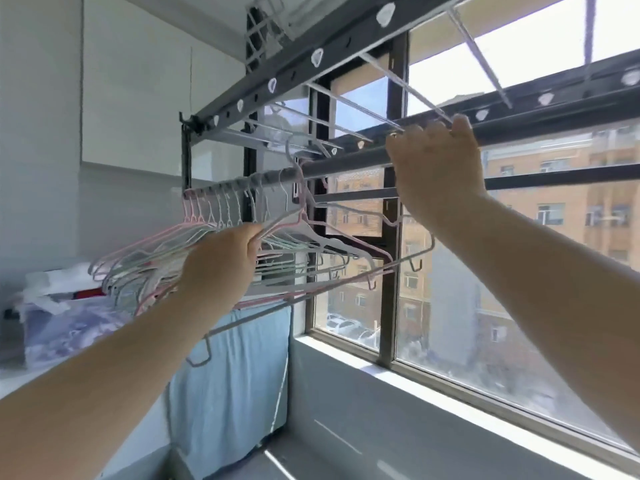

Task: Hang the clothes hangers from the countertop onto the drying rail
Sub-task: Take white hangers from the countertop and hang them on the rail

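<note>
At the window (389,306), up by the dark drying rail (346,165), we see both bare arms raised. The left hand (221,265) is curled round the sloping shoulder of a pink-and-white hanger (287,220), thumb and fingers pinching the thin wire; that hanger's hook rises to the rail, though we cannot tell whether it rests on it. The right hand (436,168) is farther along the same rail, its fingers (460,124) bent over the top of the bar and closed on it. A grey hanger (311,295) slants below, from near the left forearm up towards the right wrist. We cannot tell whether the right hand has hold of its hook as well.

To the left of the held hanger, a row of pink, white and pale green hangers (156,258) hangs from the rail, their hooks packed close together and their shoulders fanned out behind the left hand. A pale blue cloth (235,358) hangs beneath them, just beside the window wall. A white sill (381,375) runs under the glass, and brick buildings (571,216) show outside.
</note>
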The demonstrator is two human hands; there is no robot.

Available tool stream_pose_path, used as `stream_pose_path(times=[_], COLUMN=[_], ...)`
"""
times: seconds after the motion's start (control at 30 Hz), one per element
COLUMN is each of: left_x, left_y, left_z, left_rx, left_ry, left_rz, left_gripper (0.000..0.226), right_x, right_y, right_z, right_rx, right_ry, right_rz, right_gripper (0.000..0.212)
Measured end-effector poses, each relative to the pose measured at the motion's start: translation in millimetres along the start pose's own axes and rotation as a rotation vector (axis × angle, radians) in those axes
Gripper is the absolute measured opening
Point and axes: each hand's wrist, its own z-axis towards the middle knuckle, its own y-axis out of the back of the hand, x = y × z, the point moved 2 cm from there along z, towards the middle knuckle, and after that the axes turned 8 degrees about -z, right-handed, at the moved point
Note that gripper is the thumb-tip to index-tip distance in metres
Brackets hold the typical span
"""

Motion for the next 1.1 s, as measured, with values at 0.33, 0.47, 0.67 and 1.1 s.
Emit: stream_pose_path(times=[0.33, 0.47, 0.67, 1.1], left_x=[-5.4, -5.6, -4.9, -9.9], left_y=[-25.2, -33.7, -29.6, -16.8], left_z=[16.9, 13.7, 8.0, 0.4], left_rx=[0.096, 0.136, 0.135, 0.123], left_ry=[-0.065, -0.063, -0.064, -0.11], left_rz=[-0.101, -0.091, -0.169, -0.247], left_gripper=[0.03, 0.028, 0.028, 0.041], right_x=[-3.1, -3.7, -2.7, 1.0], right_y=[-5.7, -5.1, -10.7, -12.0], right_z=[-6.0, -7.1, -7.8, -17.1], right_rx=[0.019, 0.005, -0.063, -0.19], right_ry=[0.004, -0.005, -0.027, 0.005], right_rz=[-0.04, -0.033, -0.054, -0.091], right_gripper=[0.037, 0.036, 0.038, 0.036])
